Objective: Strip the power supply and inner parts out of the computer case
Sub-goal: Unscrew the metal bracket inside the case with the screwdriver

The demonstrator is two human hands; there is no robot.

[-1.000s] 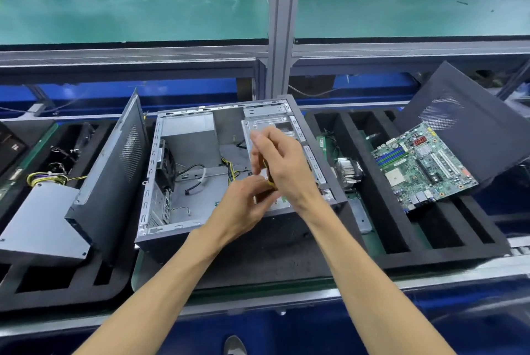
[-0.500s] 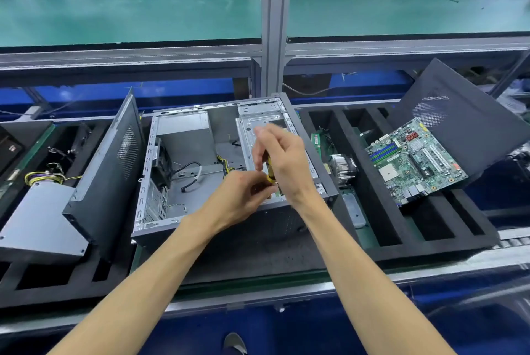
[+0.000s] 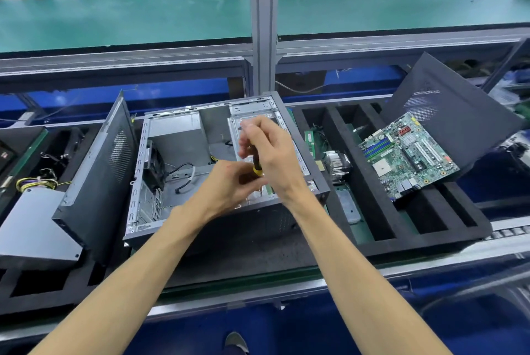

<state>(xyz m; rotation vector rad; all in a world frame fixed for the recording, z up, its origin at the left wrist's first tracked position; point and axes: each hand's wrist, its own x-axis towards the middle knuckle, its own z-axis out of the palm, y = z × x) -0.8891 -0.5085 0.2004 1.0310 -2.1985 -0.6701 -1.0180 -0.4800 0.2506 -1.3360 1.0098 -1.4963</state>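
Computer case (image 3: 172, 182) lies open on its side directly beneath both hands, resting on dark foam on the tabletop (image 3: 243, 283), most of its interior already bare. Right hand (image 3: 272, 159) curls around a black-and-yellow screwdriver (image 3: 257, 164), held nearly upright with its tip hidden behind the left hand (image 3: 229, 185), whose fingers pinch close around the shaft near the tip. Under the right hand sits a silver metal drive cage (image 3: 258, 122). Left of the hands, a fan (image 3: 153, 165) and loose cables (image 3: 183, 174) remain inside. The sheet-metal case looks stiff and fairly light, probably sharp-edged; the rim or cage frame seems the safest hold. The cables would flex.
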